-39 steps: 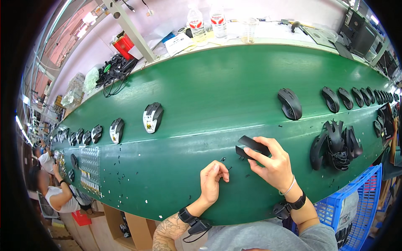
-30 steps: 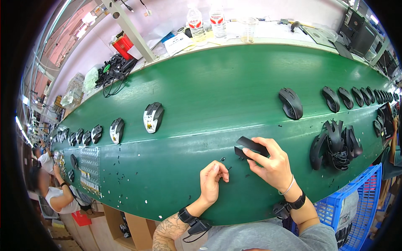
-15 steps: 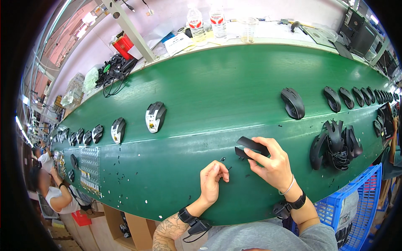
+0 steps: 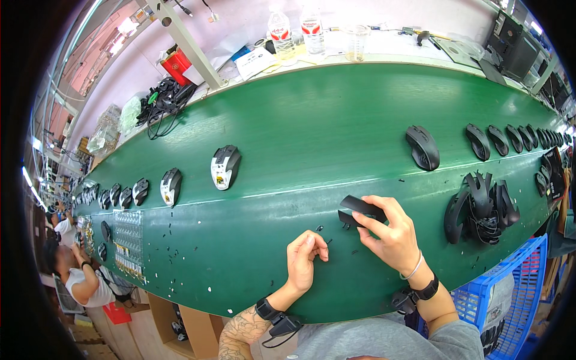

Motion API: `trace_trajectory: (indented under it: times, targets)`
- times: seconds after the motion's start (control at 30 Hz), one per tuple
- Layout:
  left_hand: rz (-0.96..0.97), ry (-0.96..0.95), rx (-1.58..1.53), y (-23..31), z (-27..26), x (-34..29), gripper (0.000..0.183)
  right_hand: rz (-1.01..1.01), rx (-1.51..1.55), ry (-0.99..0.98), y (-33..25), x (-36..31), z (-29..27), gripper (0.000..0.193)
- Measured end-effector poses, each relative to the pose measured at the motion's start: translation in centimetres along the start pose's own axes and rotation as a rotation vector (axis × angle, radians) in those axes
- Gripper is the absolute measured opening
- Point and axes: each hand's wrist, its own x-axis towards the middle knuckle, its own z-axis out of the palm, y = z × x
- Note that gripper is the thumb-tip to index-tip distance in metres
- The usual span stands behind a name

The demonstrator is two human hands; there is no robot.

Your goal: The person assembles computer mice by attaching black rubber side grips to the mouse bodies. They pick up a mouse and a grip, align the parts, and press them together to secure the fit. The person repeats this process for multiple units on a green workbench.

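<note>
My right hand (image 4: 393, 240) grips a black mouse shell (image 4: 360, 211) over the deep green belt (image 4: 312, 120), flecked with small black bits. Black mice (image 4: 422, 147) line it beside white-and-black ones (image 4: 225, 167); a blue crate (image 4: 510, 294) stands at right.

A: State the pose of the left hand (image 4: 304, 261).

B: Loosely curled, fingertips pinched together, tattooed forearm entering from the lower edge, black wristband.

A: And the right hand (image 4: 390, 237)?

B: Raised slightly ahead, fingers closed in a grip, wrist carrying a bracelet and black band.
</note>
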Motion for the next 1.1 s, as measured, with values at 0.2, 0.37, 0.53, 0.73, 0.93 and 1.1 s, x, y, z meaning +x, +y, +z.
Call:
trace_trajectory:
  times: [0.2, 0.37, 0.53, 0.73, 0.93, 1.1]
  targets:
    - [0.002, 0.0, 0.005, 0.06, 0.07, 0.02, 0.037, 0.009, 0.005, 0.005, -0.03, -0.03, 0.07, 0.033]
    - [-0.001, -0.003, 0.009, 0.11, 0.04, 0.03, 0.037, 0.014, 0.008, 0.0, -0.08, 0.03, 0.02, 0.032]
    - [-0.006, -0.003, 0.008, 0.02, -0.03, -0.02, 0.038, 0.011, 0.011, 0.002, 0.02, -0.02, 0.09, 0.032]
    - [-0.004, -0.009, 0.011, 0.03, -0.03, -0.01, 0.037, 0.014, 0.019, -0.004, 0.11, -0.09, 0.16, 0.033]
    - [-0.003, -0.005, 0.008, -0.03, -0.15, -0.01, 0.037, 0.017, 0.021, -0.011, 0.11, -0.07, 0.18, 0.033]
    - [-0.008, -0.005, 0.009, 0.07, -0.1, -0.03, 0.037, 0.02, 0.019, -0.015, 0.09, -0.06, 0.18, 0.032]
